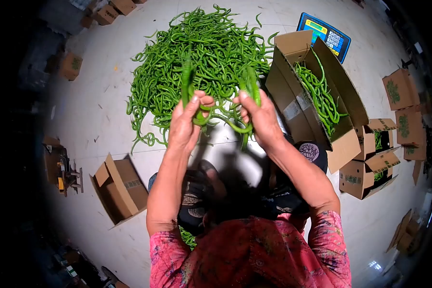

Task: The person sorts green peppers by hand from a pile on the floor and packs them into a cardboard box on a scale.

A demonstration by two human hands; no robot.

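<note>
Long green chili peppers stick up from my left hand, whose fingers are closed around them; their upper ends are blurred. My right hand grips more green chili peppers, and some curl down below the fingers. Both hands are held apart at about the same height, over the near edge of a big heap of green chili peppers on the floor. To the right of my right hand stands an open cardboard box with long peppers in it.
A blue scale display stands behind the box. Smaller open cartons holding peppers are at the right, near closed cartons. An open carton lies at the left on the pale floor. Some peppers show beneath my body.
</note>
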